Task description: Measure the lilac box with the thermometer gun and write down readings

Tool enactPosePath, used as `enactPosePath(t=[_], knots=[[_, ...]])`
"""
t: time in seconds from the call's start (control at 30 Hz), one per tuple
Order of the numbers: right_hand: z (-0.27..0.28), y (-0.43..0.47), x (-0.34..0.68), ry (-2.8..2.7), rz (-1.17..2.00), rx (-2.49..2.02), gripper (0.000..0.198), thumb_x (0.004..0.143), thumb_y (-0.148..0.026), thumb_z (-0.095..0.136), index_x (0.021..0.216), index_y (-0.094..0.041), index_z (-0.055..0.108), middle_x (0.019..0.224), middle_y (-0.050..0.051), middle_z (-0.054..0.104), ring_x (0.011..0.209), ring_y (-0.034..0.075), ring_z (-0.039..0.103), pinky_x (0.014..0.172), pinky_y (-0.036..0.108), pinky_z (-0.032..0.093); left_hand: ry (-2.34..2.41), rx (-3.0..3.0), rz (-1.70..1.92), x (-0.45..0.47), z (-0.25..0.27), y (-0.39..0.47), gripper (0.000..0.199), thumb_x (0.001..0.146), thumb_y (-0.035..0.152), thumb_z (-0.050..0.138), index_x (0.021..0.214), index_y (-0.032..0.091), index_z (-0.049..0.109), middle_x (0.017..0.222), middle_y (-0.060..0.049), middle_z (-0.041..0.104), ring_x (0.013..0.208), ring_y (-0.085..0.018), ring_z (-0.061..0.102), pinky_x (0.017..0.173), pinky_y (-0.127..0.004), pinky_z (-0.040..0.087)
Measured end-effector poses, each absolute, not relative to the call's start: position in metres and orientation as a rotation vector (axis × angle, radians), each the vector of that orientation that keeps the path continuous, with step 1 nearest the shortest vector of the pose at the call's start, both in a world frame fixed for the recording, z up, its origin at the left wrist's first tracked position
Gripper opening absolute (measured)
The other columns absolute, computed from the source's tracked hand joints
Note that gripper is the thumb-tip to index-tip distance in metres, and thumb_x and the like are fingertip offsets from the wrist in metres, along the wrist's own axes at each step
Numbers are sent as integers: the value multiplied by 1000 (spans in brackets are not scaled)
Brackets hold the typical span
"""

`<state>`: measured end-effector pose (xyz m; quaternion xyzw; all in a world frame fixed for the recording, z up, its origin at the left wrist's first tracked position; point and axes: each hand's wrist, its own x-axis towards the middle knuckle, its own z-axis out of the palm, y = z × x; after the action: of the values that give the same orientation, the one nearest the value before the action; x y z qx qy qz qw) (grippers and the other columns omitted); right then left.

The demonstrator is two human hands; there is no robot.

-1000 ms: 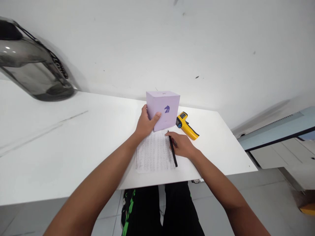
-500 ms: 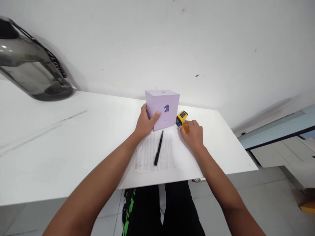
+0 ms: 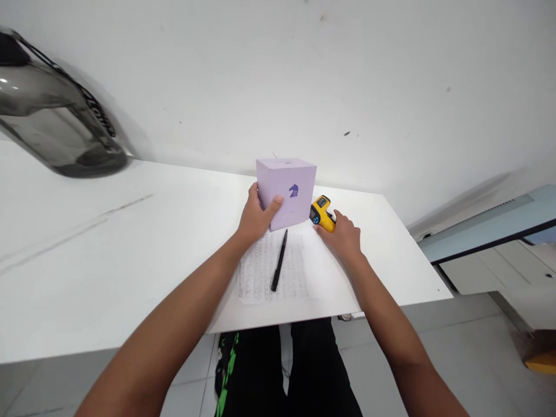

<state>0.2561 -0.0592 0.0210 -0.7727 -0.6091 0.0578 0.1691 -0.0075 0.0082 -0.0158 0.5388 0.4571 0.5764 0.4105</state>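
A lilac box (image 3: 299,194) with a dark horse-head mark stands on the white table against the wall. My left hand (image 3: 256,217) is closed on its left side, the thumb pressed on the front face. Right of the box lies a yellow and black infrared thermometer gun (image 3: 320,214) on its side. My right hand (image 3: 345,234) is around its handle, thumb on the near side and fingers on the far side; part of the handle is hidden. Between my forearms a black pen (image 3: 279,260) rests on a sheet of paper covered in writing (image 3: 254,275).
A large grey see-through bottle (image 3: 65,127) stands at the far left by the wall. The white table (image 3: 108,260) ends at an edge just in front of my legs. At the right, beyond the table's end, is a pale blue panel (image 3: 490,226).
My right hand has shifted slightly right and its fingers have moved off the thermometer's upper part, so more of its yellow body shows. My left hand and the box look unchanged.
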Motion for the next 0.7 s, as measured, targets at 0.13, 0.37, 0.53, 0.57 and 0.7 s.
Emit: enactPosePath(t=[0.13, 0.37, 0.53, 0.57, 0.7], knots=[[24, -58, 256, -1683, 244, -2207, 66, 97, -59, 84, 149, -19, 71, 130, 22, 80, 126, 45, 74, 99, 52, 57, 1162, 1353, 1438, -8, -16, 8, 97, 87, 84, 88, 161, 31, 53, 159, -20, 73, 145, -45, 73, 124, -67, 60], [25, -62, 257, -1550, 299, -2135, 63, 94, -58, 84, 144, -19, 76, 135, 20, 79, 129, 42, 73, 99, 50, 60, 1168, 1337, 1426, -7, -11, 6, 102, 85, 85, 88, 162, 29, 52, 162, -22, 71, 148, -46, 71, 126, -68, 58], [24, -70, 251, -1294, 431, -1680, 72, 90, -75, 81, 138, -23, 72, 120, 12, 77, 107, 33, 72, 91, 47, 61, 1153, 1336, 1423, -6, -10, 4, 100, 87, 84, 88, 162, 29, 51, 162, -21, 72, 148, -45, 71, 125, -66, 59], [23, -72, 247, -1256, 509, -1576, 70, 90, -80, 78, 133, -25, 72, 110, 9, 74, 97, 30, 70, 85, 44, 61, 1154, 1341, 1418, -6, -10, 4, 100, 87, 84, 87, 163, 29, 51, 162, -21, 72, 148, -45, 71, 126, -66, 59], [17, -79, 230, -1170, 837, -1289, 62, 87, -82, 81, 118, -30, 66, 90, -2, 58, 74, 19, 59, 68, 36, 55, 1158, 1353, 1428, -7, -11, 4, 100, 87, 84, 86, 163, 29, 51, 162, -21, 71, 148, -44, 71, 125, -64, 59]])
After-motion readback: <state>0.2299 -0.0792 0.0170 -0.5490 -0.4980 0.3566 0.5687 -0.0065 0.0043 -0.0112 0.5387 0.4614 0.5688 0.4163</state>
